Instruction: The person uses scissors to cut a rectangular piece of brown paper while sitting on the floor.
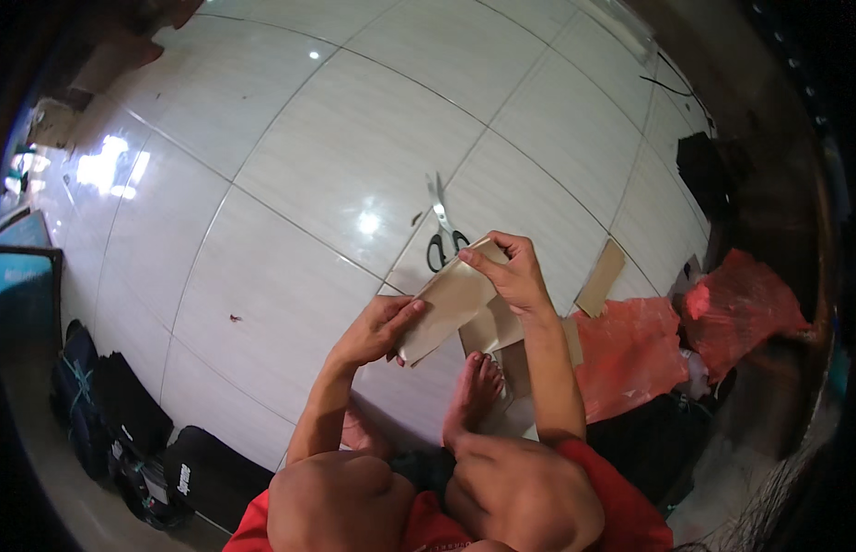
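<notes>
Both hands hold a folded piece of tan cardboard or stiff brown paper point(454, 305) above the floor, tilted up to the right. My left hand point(380, 328) pinches its lower left end, thumb on top and fingers beneath. At the upper right corner, my right hand point(511, 273) grips it with the thumb over the face. Just beyond the sheet lie scissors point(439, 221) with black handles, blades spread slightly and pointing away. More brown pieces point(488, 328) lie under the held one, partly hidden by it and by my right forearm.
A flat brown strip point(600, 278) lies to the right, beside red plastic bags point(628, 354). Black bundles point(133, 405) and a black case-like item point(216, 474) line the left. A dark-framed panel point(25, 294) stands at the far left. My bare foot point(474, 391) rests below the sheet.
</notes>
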`<state>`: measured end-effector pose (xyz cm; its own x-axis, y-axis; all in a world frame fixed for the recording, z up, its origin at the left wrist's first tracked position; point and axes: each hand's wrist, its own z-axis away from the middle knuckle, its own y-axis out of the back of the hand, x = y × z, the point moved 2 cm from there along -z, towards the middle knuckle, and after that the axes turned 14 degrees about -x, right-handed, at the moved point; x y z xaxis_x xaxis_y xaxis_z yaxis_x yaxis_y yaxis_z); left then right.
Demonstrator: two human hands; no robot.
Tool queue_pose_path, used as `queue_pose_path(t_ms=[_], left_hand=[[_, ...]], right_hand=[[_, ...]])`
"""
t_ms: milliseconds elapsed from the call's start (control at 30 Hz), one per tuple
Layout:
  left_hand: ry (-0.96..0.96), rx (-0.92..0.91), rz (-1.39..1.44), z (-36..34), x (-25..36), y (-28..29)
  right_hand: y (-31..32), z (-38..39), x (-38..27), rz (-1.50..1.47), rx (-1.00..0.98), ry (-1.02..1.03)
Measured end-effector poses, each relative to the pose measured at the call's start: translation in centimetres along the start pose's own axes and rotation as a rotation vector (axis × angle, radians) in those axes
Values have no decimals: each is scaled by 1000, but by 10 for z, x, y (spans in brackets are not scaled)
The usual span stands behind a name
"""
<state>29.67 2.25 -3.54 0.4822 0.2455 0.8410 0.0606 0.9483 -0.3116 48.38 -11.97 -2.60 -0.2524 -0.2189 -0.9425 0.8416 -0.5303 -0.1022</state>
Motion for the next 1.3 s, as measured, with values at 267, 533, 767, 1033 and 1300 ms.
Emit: queue_pose_path(t_ms=[267,533,767,1033,1300], left_hand=[[43,-39,-198,-11,-6,-4],[-37,-158,-64,-22,-37,-3],[11,419,-108,-7,-66,39],[-79,491,-173,-21,-67,26],[-84,418,-476,-48,-81,-18]], right_hand=[[28,35,31,-12,-163,-39],[119,91,39,254,287,-224],[225,193,40,1117,1337,275],[197,150,117,1077,661,-368],[139,132,89,1092,666,-276]])
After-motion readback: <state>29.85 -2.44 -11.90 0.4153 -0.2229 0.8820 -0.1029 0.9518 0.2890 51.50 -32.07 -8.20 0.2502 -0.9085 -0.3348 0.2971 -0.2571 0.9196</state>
